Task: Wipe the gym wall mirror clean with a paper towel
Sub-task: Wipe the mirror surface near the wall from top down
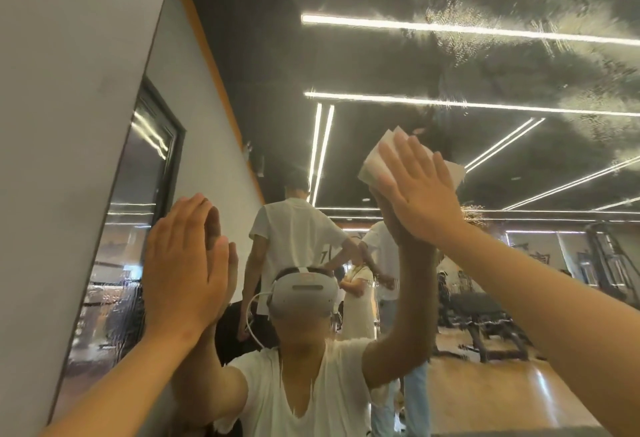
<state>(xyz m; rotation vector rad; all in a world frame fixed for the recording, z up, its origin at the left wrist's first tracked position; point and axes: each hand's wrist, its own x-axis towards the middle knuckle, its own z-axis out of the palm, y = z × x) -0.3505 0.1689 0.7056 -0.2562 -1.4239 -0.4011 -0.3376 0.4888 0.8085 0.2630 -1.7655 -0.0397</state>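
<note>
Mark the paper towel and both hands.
paper towel (372, 164), head view, its folded left edge.
left hand (183, 263), head view, back of the hand.
right hand (415, 190), head view, back of the hand.

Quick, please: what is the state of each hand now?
Left hand: open, flat on the mirror.
Right hand: open, pressing the towel on the mirror.

A single wide-angle camera worn on my head faces the wall mirror (346, 166) close up and tilted somewhat upward, so reflected ceiling lights (415, 26) cross the upper frame. My left hand (183, 263) and right hand (419, 190) reach in from the lower corners to the glass. My headset (304, 293) looks back from lower centre; a grey wall (69, 90) fills the left edge.
</note>
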